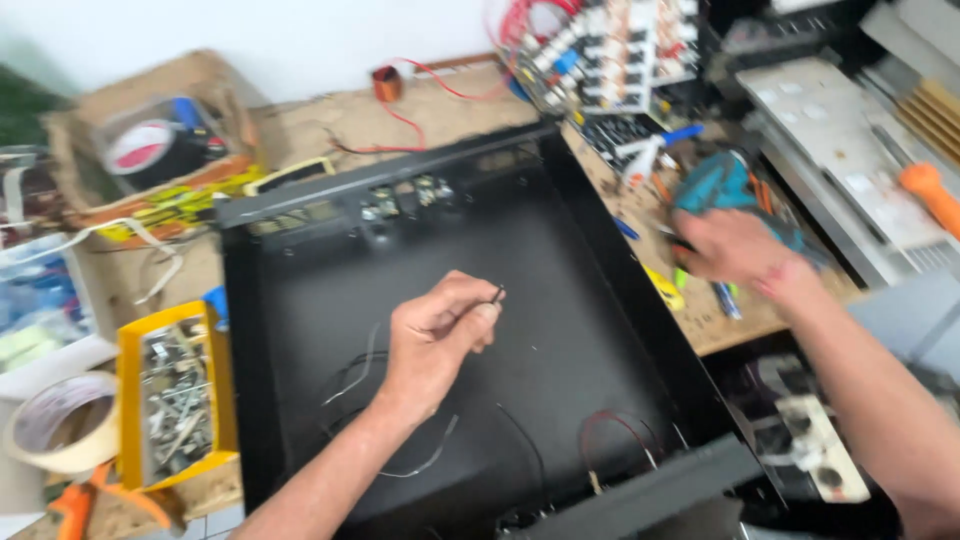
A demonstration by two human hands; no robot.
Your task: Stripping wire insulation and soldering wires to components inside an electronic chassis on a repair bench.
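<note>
Black and thin, a small screw-like part (497,294) sits pinched in your left hand (437,335) fingers above the open black metal case (560,330), light, stiff, easily dropped, best held by its shank, while your blurred right hand (733,247), fingers' closure unclear, reaches the worktop (700,325) tools.

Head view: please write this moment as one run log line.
left hand: pinches small black part over case | right hand: on bench tools, blurred
</note>
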